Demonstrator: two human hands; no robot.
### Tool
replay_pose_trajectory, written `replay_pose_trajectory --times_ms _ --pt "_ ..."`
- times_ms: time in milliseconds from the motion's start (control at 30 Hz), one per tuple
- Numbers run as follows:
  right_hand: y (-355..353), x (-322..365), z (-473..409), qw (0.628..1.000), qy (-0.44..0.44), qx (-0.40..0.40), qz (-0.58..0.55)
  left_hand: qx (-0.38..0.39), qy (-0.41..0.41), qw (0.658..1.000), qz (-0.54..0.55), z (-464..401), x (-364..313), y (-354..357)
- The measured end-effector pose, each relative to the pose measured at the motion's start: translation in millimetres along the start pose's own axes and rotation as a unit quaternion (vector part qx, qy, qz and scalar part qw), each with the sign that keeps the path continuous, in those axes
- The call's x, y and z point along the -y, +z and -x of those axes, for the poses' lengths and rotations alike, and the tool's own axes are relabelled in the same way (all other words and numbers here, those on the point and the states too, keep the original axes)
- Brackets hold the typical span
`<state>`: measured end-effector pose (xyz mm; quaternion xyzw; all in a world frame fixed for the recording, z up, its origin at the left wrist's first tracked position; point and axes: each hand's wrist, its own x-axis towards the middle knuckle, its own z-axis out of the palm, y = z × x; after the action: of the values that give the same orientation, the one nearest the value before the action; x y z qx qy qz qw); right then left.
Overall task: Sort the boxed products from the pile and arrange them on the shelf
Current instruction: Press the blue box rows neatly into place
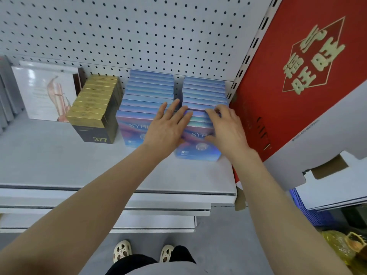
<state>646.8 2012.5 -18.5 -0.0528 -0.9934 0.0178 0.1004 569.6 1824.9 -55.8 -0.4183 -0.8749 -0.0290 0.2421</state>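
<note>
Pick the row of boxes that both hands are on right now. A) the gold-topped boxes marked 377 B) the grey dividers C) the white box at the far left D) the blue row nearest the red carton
D: the left hand and the right hand both rest on the front boxes of the right blue row, beside the red carton.
</note>
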Motion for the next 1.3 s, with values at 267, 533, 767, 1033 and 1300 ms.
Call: replay_pose_trajectory --times_ms 267,533,767,1033,1300 --pt "27.2 3.9 -2.3 0.998 0.047 0.024 0.036 0.103 -0.054 0.993 -0.02 -9.5 -4.8 2.7" --pt "25.9 2.2 -7.3 0.996 0.041 0.034 0.066 0.085 -0.06 0.995 -0.002 -9.9 -3.5 7.6" --pt "41.9 8.5 8.9 0.993 0.025 -0.058 0.101 0.079 -0.054 0.995 -0.015 -8.1 -4.5 4.6" --pt "46.3 5.3 1.8 0.992 0.016 -0.089 0.091 0.077 -0.054 0.996 -0.01 -10.1 -2.3 8.2" --pt "33.7 8.1 1.8 0.993 0.008 -0.077 0.086 0.045 -0.048 0.998 -0.024 -10.4 -2.5 5.4"
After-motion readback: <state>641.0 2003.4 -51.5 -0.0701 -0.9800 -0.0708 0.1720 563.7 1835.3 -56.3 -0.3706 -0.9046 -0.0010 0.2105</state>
